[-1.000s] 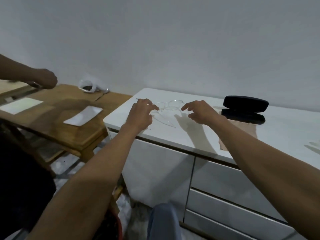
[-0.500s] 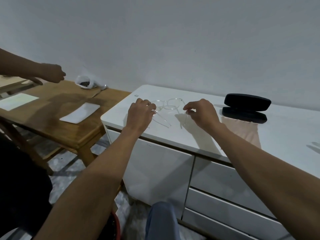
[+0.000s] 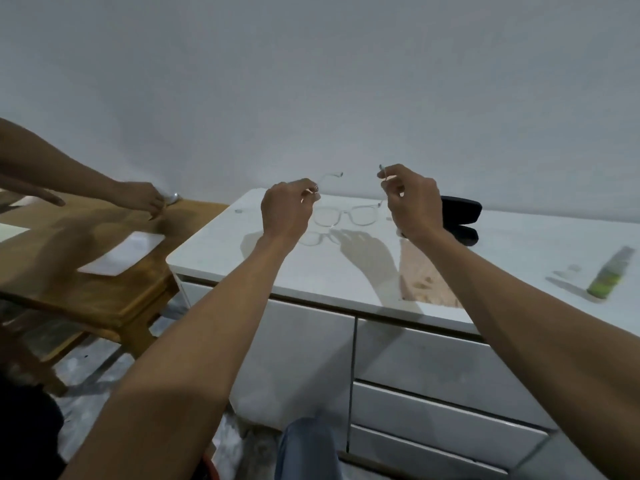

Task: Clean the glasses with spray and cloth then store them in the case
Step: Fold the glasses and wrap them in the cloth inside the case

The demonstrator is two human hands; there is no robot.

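Item: glasses, held aloft, arms unfolded.
Left hand pinches one temple, right hand the other; frame hangs between them above the counter, long axis left–right. Cloth, case and spray lie rightward, nearer the right hand.

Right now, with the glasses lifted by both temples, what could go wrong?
1. The left hand and right hand only pinch the thin temples of the glasses, so the clear frame could twist or slip onto the white cabinet top.
2. The spray bottle stands far right, near the edge; reaching one-handed might knock it over.
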